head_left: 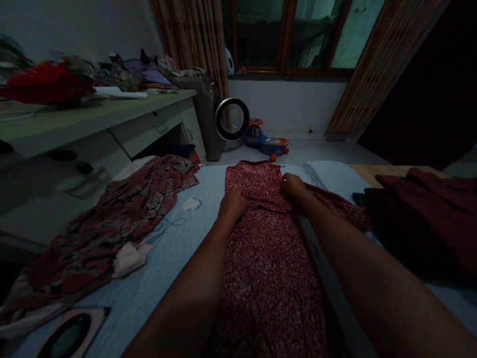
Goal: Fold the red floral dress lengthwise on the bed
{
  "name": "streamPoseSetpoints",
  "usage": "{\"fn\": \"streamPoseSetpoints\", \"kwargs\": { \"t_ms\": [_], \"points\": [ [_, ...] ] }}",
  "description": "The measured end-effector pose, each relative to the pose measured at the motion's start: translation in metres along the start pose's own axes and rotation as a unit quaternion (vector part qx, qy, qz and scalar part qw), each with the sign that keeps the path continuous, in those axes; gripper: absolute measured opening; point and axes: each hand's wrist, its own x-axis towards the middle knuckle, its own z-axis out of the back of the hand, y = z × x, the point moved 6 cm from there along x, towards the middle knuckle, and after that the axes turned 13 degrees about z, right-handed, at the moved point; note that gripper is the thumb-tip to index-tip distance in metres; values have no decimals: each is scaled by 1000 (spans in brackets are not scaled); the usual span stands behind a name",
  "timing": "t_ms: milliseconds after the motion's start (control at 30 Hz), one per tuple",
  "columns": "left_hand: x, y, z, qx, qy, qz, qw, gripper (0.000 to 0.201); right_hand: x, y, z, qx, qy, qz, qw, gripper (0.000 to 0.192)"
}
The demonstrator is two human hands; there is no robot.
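the red speckled dress [272,258] lies flat and lengthwise on the blue sheet [179,248], between the patterned brown garment [122,209] and the dark maroon cloth [428,219]. the left hand [233,204] rests on its upper part, fingers curled together on the fabric; the right hand [294,186] pinches the dress's edge. it looks light, limp and creasable, best taken at seams or shoulders.

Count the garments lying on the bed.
3. A red speckled dress lies down the middle under the left hand and right hand; a patterned garment lies left; a dark maroon garment lies right. Dim light may hide more.
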Motion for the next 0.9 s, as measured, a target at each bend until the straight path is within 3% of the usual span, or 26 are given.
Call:
{"fn": "streamPoseSetpoints", "kwargs": {
  "t_ms": [167, 333, 467, 567, 700, 900],
  "points": [
    [3, 6, -4, 14, -20, -24, 999, 19, 10, 4, 7, -2, -31, -1, 1000, 29],
    [6, 13, -9, 11, 16, -31, 999, 34, 11, 11, 7, 2, -63, 18, 998, 37],
    [2, 15, -13, 19, 42, -27, 999, 50, -8, 25, 4, 4, -72, 60, 996, 46],
    [-2, 12, -15, 27, 55, -38, 997, 58, -32, 39, 7, -5, -92, 117, 989, 31],
    [-4, 11, -17, 46, 69, -36, 996, 65, -64, 41, -5, 11, 24, 203, 979, 18],
    [-3, 12, -21, 66, 89, -25, 994, 76, -90, 9, 7, -76, 38, 114, 990, 18]
  ]
}}
